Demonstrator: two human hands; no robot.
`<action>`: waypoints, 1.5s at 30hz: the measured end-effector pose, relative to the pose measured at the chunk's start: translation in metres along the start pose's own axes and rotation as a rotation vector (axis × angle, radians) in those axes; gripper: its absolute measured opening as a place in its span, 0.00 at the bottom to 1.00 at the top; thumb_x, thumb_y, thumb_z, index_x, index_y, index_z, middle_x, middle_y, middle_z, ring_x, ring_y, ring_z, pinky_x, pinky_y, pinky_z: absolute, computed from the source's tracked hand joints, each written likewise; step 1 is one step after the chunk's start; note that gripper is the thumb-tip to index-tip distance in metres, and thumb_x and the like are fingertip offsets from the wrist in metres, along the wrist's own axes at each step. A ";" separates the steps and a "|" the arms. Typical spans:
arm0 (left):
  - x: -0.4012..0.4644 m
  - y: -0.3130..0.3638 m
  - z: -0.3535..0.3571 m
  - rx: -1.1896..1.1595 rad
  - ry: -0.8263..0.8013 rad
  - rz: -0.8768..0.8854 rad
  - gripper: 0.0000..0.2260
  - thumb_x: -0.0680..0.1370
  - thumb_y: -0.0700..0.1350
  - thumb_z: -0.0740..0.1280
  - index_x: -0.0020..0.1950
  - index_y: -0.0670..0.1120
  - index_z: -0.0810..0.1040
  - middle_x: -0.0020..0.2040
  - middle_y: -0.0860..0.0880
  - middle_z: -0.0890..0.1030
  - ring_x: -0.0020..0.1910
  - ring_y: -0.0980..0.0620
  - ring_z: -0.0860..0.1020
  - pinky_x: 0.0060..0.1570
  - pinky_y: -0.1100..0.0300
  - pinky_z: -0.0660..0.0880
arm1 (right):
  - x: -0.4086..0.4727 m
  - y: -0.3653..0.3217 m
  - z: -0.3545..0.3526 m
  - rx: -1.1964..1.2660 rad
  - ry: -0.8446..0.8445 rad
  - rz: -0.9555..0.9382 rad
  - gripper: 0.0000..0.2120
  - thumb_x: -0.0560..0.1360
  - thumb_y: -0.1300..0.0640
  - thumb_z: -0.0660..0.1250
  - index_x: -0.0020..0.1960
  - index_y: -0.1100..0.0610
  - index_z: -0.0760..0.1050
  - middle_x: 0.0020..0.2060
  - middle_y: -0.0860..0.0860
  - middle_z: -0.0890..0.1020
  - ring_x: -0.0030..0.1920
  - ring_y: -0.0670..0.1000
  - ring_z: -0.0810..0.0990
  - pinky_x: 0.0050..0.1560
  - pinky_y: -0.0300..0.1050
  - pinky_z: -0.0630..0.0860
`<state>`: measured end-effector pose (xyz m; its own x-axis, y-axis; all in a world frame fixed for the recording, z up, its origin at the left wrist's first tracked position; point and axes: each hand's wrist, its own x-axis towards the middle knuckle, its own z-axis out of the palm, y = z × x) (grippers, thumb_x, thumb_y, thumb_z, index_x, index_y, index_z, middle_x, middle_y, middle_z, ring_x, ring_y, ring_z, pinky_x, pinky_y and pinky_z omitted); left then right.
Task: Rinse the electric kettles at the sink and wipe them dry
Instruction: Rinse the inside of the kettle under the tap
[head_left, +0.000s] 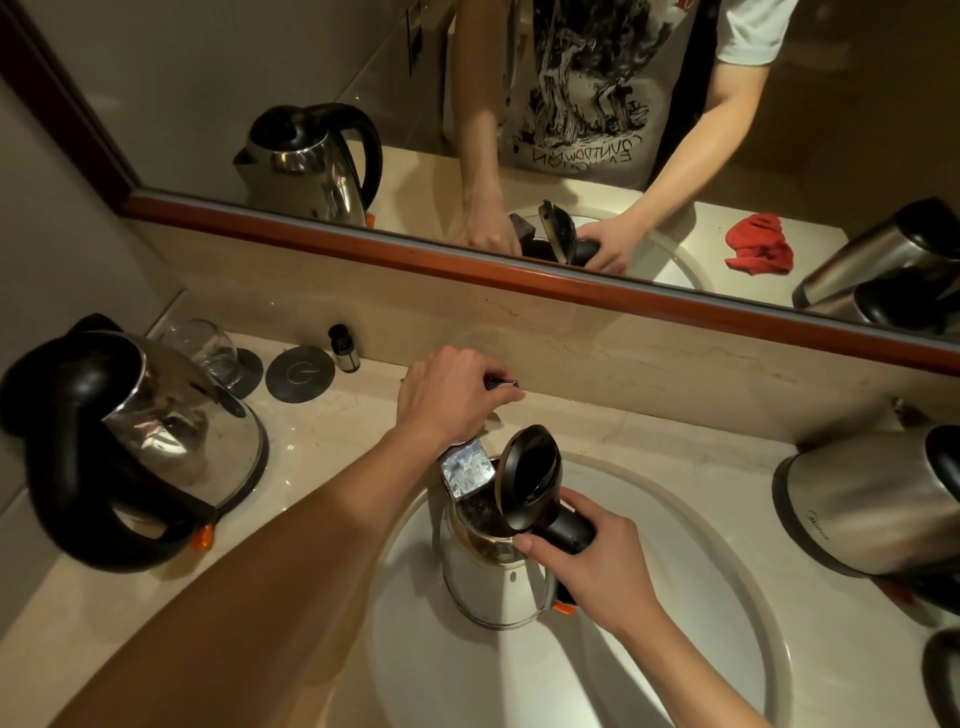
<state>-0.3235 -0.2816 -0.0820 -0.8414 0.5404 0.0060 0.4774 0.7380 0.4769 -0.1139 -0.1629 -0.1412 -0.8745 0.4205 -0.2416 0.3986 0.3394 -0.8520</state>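
Now | left hand (451, 396) grips tap handle (500, 384) | right hand (592, 564) grips kettle (493, 566) handle

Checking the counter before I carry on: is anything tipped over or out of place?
Yes. The kettle at the right lies on its side on the counter, not upright like the left kettle. Its lid end points to the frame's right edge.

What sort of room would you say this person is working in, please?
Probably a hotel bathroom vanity: an oval basin set in a marble-look counter, a wood-framed wall mirror behind it, plus a drinking glass on a coaster and a small toiletry bottle.
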 end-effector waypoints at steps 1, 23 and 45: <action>0.000 0.000 0.000 0.004 -0.002 0.000 0.16 0.76 0.65 0.68 0.57 0.59 0.84 0.50 0.56 0.86 0.51 0.51 0.82 0.48 0.54 0.77 | 0.000 0.000 0.000 0.002 0.001 0.001 0.24 0.65 0.49 0.83 0.59 0.42 0.83 0.45 0.37 0.87 0.48 0.38 0.84 0.51 0.37 0.79; -0.002 0.002 -0.003 0.011 -0.017 -0.008 0.16 0.76 0.64 0.68 0.57 0.58 0.84 0.49 0.55 0.86 0.50 0.50 0.81 0.48 0.54 0.77 | 0.001 0.004 0.000 0.006 -0.009 0.010 0.30 0.62 0.42 0.82 0.62 0.43 0.82 0.46 0.38 0.87 0.50 0.38 0.84 0.53 0.40 0.79; 0.001 0.001 -0.002 0.038 -0.002 0.001 0.16 0.76 0.63 0.68 0.58 0.58 0.84 0.48 0.55 0.85 0.49 0.49 0.81 0.43 0.57 0.73 | 0.002 0.002 0.000 0.022 -0.017 0.033 0.29 0.62 0.50 0.84 0.61 0.43 0.82 0.46 0.37 0.87 0.49 0.38 0.85 0.53 0.39 0.79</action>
<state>-0.3239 -0.2810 -0.0801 -0.8406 0.5417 0.0048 0.4875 0.7525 0.4428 -0.1148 -0.1611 -0.1433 -0.8656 0.4171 -0.2772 0.4213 0.3071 -0.8534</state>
